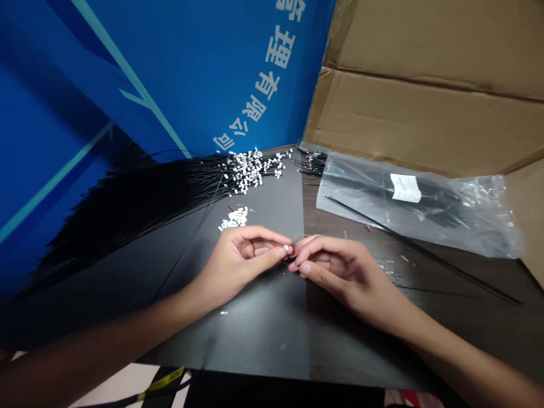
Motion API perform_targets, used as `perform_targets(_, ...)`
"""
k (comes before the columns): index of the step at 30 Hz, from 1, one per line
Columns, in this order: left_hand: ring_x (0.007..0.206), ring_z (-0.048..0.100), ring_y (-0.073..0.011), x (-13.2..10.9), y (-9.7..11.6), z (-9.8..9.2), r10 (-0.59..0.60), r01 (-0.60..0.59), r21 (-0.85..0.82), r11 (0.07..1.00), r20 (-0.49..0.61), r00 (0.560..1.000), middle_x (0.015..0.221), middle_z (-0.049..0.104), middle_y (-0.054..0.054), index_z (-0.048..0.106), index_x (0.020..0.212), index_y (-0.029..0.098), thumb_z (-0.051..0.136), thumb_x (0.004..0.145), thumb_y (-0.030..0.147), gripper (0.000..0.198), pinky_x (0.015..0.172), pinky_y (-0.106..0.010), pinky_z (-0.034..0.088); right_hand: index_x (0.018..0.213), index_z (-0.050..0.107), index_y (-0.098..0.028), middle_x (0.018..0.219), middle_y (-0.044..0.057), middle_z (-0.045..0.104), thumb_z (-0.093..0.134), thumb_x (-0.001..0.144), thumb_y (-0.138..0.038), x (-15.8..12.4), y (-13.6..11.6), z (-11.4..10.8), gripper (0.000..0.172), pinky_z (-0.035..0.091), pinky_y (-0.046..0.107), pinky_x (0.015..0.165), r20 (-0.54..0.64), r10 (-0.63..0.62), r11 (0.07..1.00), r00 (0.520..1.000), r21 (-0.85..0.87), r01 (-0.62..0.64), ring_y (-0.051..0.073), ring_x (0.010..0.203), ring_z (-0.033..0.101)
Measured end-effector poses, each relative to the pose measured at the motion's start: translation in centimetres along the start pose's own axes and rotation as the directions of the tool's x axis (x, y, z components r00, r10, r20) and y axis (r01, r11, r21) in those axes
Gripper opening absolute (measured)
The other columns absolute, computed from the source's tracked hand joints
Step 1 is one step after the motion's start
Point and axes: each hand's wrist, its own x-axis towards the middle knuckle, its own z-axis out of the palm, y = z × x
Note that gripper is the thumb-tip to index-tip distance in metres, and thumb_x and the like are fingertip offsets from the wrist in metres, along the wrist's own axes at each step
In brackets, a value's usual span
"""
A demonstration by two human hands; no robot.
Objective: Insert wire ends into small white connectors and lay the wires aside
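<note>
My left hand (242,255) and my right hand (335,266) meet fingertip to fingertip over the middle of the dark mat (255,328). Both are pinched closed. Between the left thumb and forefinger sits a tiny white connector (287,248). The right fingers pinch a thin wire next to it; a faint yellowish loop (302,236) rises above them. A small heap of white connectors (233,218) lies just beyond my left hand.
A big fan of thin black wires (127,209) with white ends (250,167) spreads over the left and back. A clear plastic bag (420,201) of black wires lies at right. A single black strand (425,252) crosses the table. Blue board and cardboard wall stand behind.
</note>
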Motion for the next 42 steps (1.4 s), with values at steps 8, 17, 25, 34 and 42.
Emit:
perform_targets(8, 0.084, 0.083, -0.0143, -0.3, 0.5, 0.7, 0.146, -0.146, 0.142, 0.979, 0.012, 0.989, 0.092, 0.087, -0.007, 0.092, 0.091, 0.02, 0.085, 0.085, 0.005, 0.018, 0.078, -0.015, 0.067, 0.094, 0.084, -0.02, 0.09, 0.006, 0.083, 0.087, 0.097, -0.036, -0.1, -0.3, 0.1, 0.016, 0.066, 0.028, 0.082, 0.011, 0.051, 0.998, 0.999, 0.026, -0.051, 0.017, 0.084, 0.08)
perform_targets(17, 0.087, 0.084, -0.0173, 0.2, 0.6, 0.6, 0.173, -0.162, 0.14, 0.977, -0.066, 0.983, 0.094, 0.088, -0.008, 0.09, 0.086, 0.02, 0.089, 0.081, 0.006, 0.014, 0.081, -0.02, 0.069, 0.094, 0.081, -0.021, 0.089, 0.005, 0.081, 0.085, 0.095, -0.025, 0.0, -0.9, -0.6, 0.006, 0.066, 0.026, 0.081, -0.188, -0.074, 0.992, 0.979, -0.119, 0.052, 0.016, 0.081, 0.078)
perform_targets(25, 0.084, 0.084, -0.0165, 0.2, 0.5, 0.8, 0.155, -0.147, 0.116, 0.982, -0.062, 0.986, 0.09, 0.087, -0.007, 0.089, 0.083, 0.02, 0.09, 0.078, 0.007, 0.013, 0.08, -0.019, 0.069, 0.095, 0.084, -0.023, 0.108, 0.008, 0.08, 0.083, 0.099, -0.032, -0.1, -0.9, 0.0, 0.01, 0.068, 0.032, 0.09, 0.051, -0.046, 0.999, 0.998, -0.001, 0.046, 0.02, 0.104, 0.078)
perform_targets(34, 0.086, 0.083, -0.0197, 0.2, 0.6, 0.6, 0.195, -0.177, 0.181, 0.967, -0.089, 0.977, 0.091, 0.086, -0.009, 0.088, 0.084, 0.018, 0.091, 0.08, 0.01, 0.01, 0.08, -0.025, 0.07, 0.093, 0.085, -0.021, 0.095, 0.006, 0.083, 0.084, 0.097, -0.033, 0.2, -1.0, -0.8, 0.013, 0.067, 0.029, 0.085, -0.063, -0.055, 0.994, 0.996, -0.1, 0.049, 0.018, 0.089, 0.081)
perform_targets(42, 0.087, 0.079, -0.0158, 0.4, 0.2, -0.4, 0.205, -0.176, 0.159, 0.971, -0.185, 0.961, 0.094, 0.085, -0.006, 0.089, 0.094, 0.021, 0.092, 0.083, 0.014, 0.013, 0.082, -0.022, 0.065, 0.093, 0.085, -0.021, 0.114, 0.015, 0.08, 0.078, 0.095, -0.031, 0.1, 0.1, -1.2, 0.013, 0.069, 0.03, 0.072, -0.275, -0.12, 0.937, 0.954, -0.349, 0.017, 0.027, 0.107, 0.08)
